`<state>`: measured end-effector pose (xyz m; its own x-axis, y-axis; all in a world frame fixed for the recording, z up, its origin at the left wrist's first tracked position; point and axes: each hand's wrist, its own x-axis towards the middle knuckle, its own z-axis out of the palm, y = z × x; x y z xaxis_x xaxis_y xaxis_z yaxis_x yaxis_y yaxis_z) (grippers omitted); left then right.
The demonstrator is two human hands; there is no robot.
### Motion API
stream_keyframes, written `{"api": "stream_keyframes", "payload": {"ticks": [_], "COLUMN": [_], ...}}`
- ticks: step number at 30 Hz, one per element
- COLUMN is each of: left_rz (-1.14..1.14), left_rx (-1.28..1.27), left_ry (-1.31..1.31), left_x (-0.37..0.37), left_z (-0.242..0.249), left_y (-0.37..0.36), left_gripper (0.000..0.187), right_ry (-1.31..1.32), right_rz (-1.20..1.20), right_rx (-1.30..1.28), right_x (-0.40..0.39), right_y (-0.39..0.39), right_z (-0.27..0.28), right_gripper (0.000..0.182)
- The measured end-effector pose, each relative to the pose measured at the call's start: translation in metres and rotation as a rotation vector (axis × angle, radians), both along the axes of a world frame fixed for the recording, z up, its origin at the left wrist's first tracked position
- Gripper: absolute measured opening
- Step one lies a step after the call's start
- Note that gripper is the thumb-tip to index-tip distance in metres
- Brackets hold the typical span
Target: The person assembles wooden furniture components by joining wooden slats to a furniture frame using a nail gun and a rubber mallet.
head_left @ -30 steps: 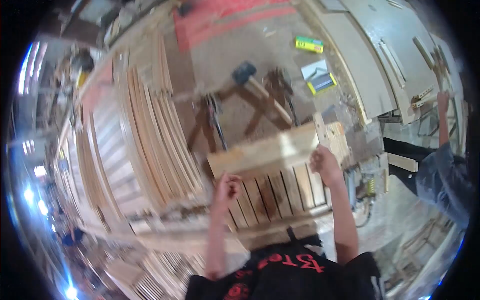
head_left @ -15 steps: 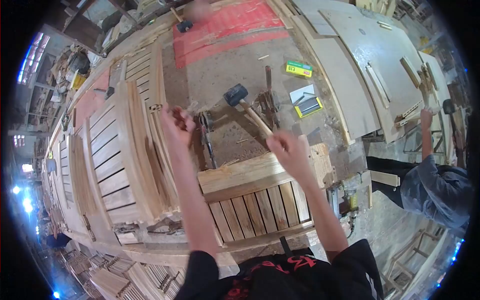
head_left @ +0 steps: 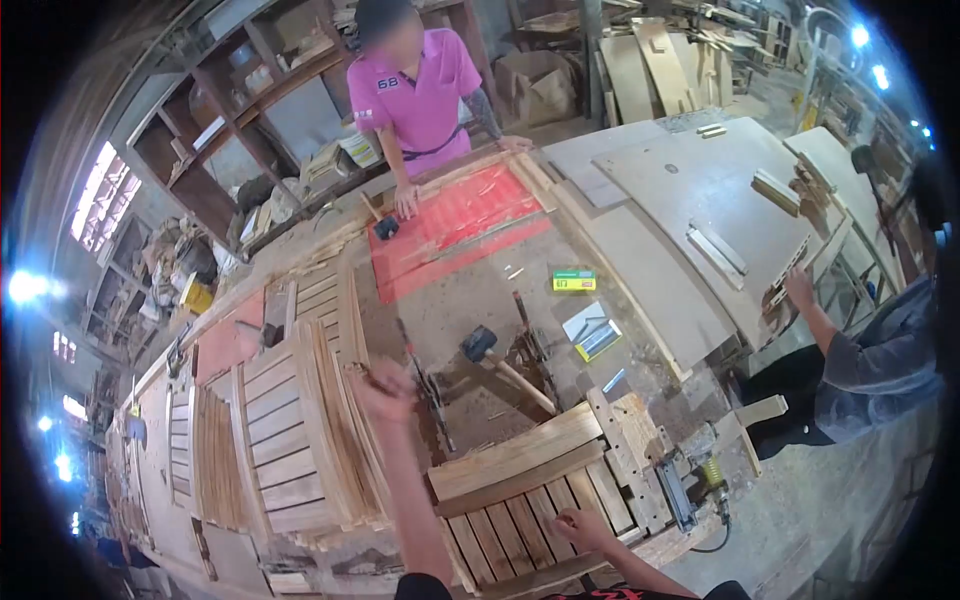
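Note:
My left hand point(head_left: 388, 388), smeared by motion, is at the right edge of a stack of slatted wooden panels point(head_left: 285, 440). Close to my body, my right hand point(head_left: 585, 530) hangs over a smaller slatted wooden panel point(head_left: 510, 540) with its fingers curled in; I cannot tell whether anything is inside them. A thick wooden rail point(head_left: 515, 460) runs along that panel's far side. Beyond it, a black-headed mallet point(head_left: 480, 345) lies on the worktable, its wooden handle pointing toward the rail. Metal bar clamps point(head_left: 425, 385) lie left of the mallet.
A nail gun point(head_left: 685, 495) sits right of the panel. Two small boxes, one green and yellow point(head_left: 574, 280), lie farther up. A person in pink point(head_left: 425, 100) leans on the far end by a red sheet point(head_left: 470, 215) and second mallet point(head_left: 385, 228). Another person point(head_left: 870, 360) works at right.
My right hand has let go of the mallet, which now lies on the table, and drawn back over the slatted panel. The view has tilted up, showing the person in pink.

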<state>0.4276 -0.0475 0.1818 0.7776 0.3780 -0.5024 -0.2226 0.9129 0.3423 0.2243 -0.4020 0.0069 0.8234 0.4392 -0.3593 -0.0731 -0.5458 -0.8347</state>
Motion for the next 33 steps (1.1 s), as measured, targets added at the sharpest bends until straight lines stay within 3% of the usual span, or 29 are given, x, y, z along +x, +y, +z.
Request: {"api": "stream_keyframes", "payload": {"ticks": [1,3,4,5,7,8,10,11,13,15,18,19,20,21,25,27,28,29,31,33], "left_rz": [0.072,0.237,0.253,0.256,-0.049,-0.13,-0.383,-0.481,-0.344,-0.411,-0.43,-0.625,-0.651,-0.675,-0.694,-0.57,-0.511,-0.386,-0.13,-0.257], "left_rx": [0.187,0.496,0.642,0.795,1.342,1.526,1.93,1.842,1.574,1.522,1.855,1.681,1.682,1.688,1.725,1.832,1.89,1.981,2.129,2.081], "left_ry": [-0.217,-0.63,-0.646,-0.668,-0.812,-0.502,0.098,0.337,0.723,1.154,1.604,1.557,1.516,1.472,1.472,1.518,1.531,1.43,1.208,1.08], "left_x": [0.008,0.007,-0.023,-0.05,-0.098,-0.129,-0.184,-0.217,-0.295,-0.383,-0.422,-0.423,-0.433,-0.438,-0.449,-0.447,-0.444,-0.441,-0.43,-0.418], "left_z": [0.086,0.227,0.227,0.225,0.194,0.159,0.093,0.033,-0.06,-0.159,-0.19,-0.185,-0.195,-0.204,-0.23,-0.219,-0.211,-0.205,-0.198,-0.204], "left_y": [0.001,0.018,0.014,0.007,-0.04,-0.067,-0.11,-0.112,-0.111,-0.094,-0.124,-0.127,-0.127,-0.123,-0.106,-0.111,-0.115,-0.119,-0.13,-0.147], "left_gripper": [0.057,0.042,0.04,0.038,0.029,0.022,0.01,0.014,0.022,0.038,0.056,0.054,0.051,0.047,0.036,0.038,0.04,0.043,0.048,0.054], "right_ry": [-0.037,0.142,0.106,-0.24,-0.379,-0.503,-0.546,-0.576,-0.641,-0.626,-0.635,-0.631,-0.631,-0.612,-0.419,-0.444,-0.319,-0.189,-0.178,-0.279], "right_rz": [0.031,0.012,-0.034,0.071,0.134,0.155,0.136,0.127,0.107,0.118,0.187,0.236,0.285,0.27,0.031,-0.064,-0.028,-0.002,-0.097,-0.092], "right_rx": [-0.055,-0.157,-0.155,-0.26,-0.4,-0.421,-0.365,-0.357,-0.34,-0.323,-0.255,-0.222,-0.189,-0.171,-0.32,-0.422,-0.547,-0.671,-0.619,-0.579], "right_x": [-0.008,0.011,0.014,0.021,0.04,0.048,0.054,0.057,0.062,0.065,0.069,0.076,0.082,0.084,0.054,0.03,0.019,0.007,-0.021,-0.038], "right_y": [-0.004,0.006,0.011,0.015,0.036,0.045,0.055,0.057,0.06,0.059,0.047,0.039,0.036,0.029,-0.01,-0.037,-0.048,-0.057,-0.072,-0.083], "right_z": [0.003,0.023,0.017,0.014,0.007,0.009,-0.04,-0.047,-0.053,-0.052,-0.058,-0.063,-0.054,-0.045,-0.001,0.004,0.001,0.002,0.004,-0.018], "right_gripper": [0.03,0.029,0.027,0.035,0.056,0.065,0.076,0.078,0.082,0.083,0.08,0.077,0.074,0.059,0.044,0.04,0.043,0.048,0.05,0.056]}}
